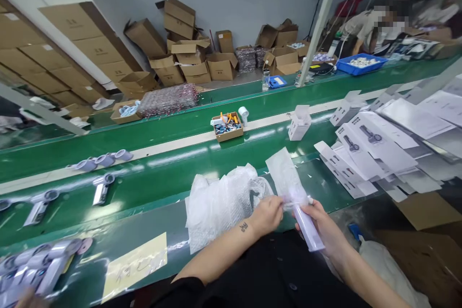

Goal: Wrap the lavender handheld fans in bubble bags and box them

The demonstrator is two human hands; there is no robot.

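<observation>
My right hand (323,224) is wrapped round the lilac handle of a small handheld fan (309,232). The fan's upper end sits inside a translucent bubble-wrap bag (284,171), which points away from me. My left hand (267,212) is closed in a pinch on the bag's mouth, where it meets the fan. A pile of white bubble-wrap bags (218,202) lies on the bench just left of that hand. Part of the fan is blurred by the wrap.
Printed fan boxes (371,137) are heaped at the right. Several fans lie on the green belt (173,161) and at lower left (39,260), near another person's hand (31,298). A small carton of parts (229,135) and a white box (300,122) stand ahead.
</observation>
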